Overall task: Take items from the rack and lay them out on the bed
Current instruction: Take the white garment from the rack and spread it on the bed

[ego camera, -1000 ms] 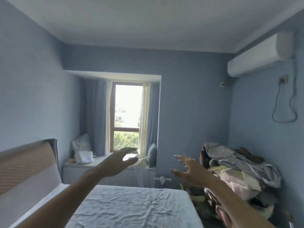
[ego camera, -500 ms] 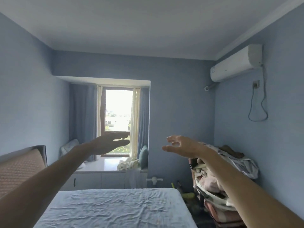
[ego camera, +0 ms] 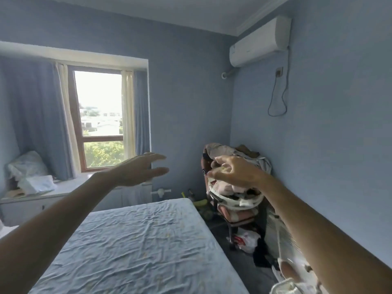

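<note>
A rack (ego camera: 233, 219) heaped with clothes (ego camera: 237, 150) stands in the far right corner, beside the bed (ego camera: 135, 242) with its wrinkled pale blue sheet. My right hand (ego camera: 235, 171) is stretched out in front of the clothes pile, fingers spread and slightly curled, holding nothing. My left hand (ego camera: 140, 169) is raised over the far end of the bed, palm flat and fingers apart, empty. No clothing lies on the sheet.
A narrow floor strip runs between bed and right wall, with a plastic bag (ego camera: 244, 240) and dark items on it. White fabric (ego camera: 294, 276) sits at the lower right. A window seat (ego camera: 70, 185) holds pillows and a tissue box.
The view has swung right and down, bringing the rack nearer the centre. Both hands stay raised and open; the right hand now overlaps the clothes pile.
</note>
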Available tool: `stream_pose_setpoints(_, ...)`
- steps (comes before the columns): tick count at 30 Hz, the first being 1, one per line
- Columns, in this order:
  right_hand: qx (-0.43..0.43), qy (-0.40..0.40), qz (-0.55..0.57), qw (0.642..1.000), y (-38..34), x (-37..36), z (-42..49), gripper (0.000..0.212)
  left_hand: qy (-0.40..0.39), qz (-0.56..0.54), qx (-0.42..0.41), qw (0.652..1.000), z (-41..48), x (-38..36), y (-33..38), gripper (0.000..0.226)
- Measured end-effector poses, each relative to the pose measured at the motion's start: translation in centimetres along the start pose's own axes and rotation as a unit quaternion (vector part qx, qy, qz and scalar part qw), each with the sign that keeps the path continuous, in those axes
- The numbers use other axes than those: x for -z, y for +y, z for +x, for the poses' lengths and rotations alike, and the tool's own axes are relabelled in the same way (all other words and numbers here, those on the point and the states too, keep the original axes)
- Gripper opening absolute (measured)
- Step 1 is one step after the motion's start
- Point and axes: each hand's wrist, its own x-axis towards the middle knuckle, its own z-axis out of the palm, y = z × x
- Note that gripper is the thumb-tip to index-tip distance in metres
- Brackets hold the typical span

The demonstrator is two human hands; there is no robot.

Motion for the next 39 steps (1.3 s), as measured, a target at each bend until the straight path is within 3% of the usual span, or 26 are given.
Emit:
stream_pose_setpoints(7,-0.134,0.01,-0.012,0.991,9.7,2.5,-9.8,0.097,-0.055,-0.041,-0.103,0.992,7.5,-10.3,8.0,0.11)
stream_pose_setpoints(12,-0.222,0.037,-0.004,0.974,16.8,5.1,-17.4,0.102,-0.103,-0.077,-0.167,0.977,10.7,-17.3,17.2,0.07)
stream_pose_setpoints(16,-0.27,0.047,0.007,0.962,23.0,6.8,-22.1,0.096,-0.13,-0.108,-0.178,0.969,12.6,-21.9,24.5,0.109)
stream_pose_setpoints(21,-0.308,0.063,0.017,0.949,29.5,7.3,-25.6,0.098,-0.137,-0.115,-0.208,0.961,15.0,-27.4,30.5,0.103)
stream_pose_setpoints(32,-0.387,0.06,0.009,0.92,39.0,0.5,-26.1,0.095,-0.187,-0.028,-0.295,0.937,26.2,-40.5,31.5,0.086)
stream_pose_setpoints(37,-0.439,0.045,-0.02,0.897,43.3,-5.2,-25.4,0.074,-0.227,-0.018,-0.336,0.914,31.0,-49.1,30.4,0.074)
stream_pose_setpoints(39,-0.464,0.048,-0.018,0.884,45.3,-7.9,-25.3,0.076,-0.249,-0.016,-0.332,0.91,32.3,-53.2,29.8,0.073)
